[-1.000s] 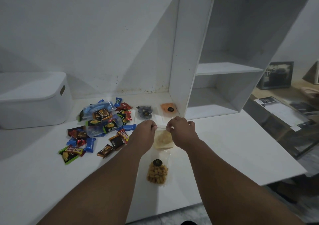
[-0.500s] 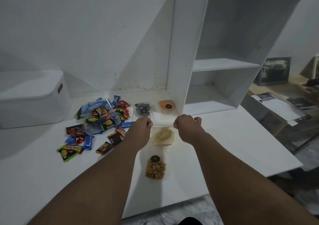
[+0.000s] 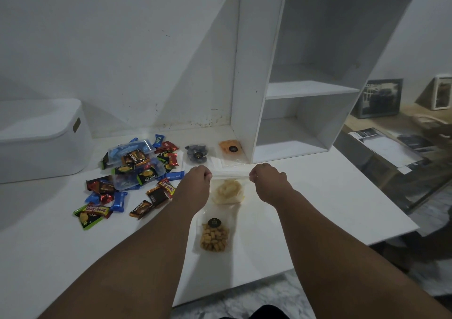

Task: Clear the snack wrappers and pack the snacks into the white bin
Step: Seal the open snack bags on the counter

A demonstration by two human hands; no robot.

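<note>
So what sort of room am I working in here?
Most likely a room in a home, not a shop or kitchen. A white table stands against a scuffed wall with an open white shelf unit on it, and framed pictures lean on a wooden desk beyond.

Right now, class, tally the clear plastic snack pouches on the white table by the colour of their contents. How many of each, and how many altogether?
Pale yellow, pulled at its top by both hands: 1
Golden-brown nuggets: 1
Dark blue-black: 1
Orange: 1
Total: 4 clear plastic snack pouches
</note>
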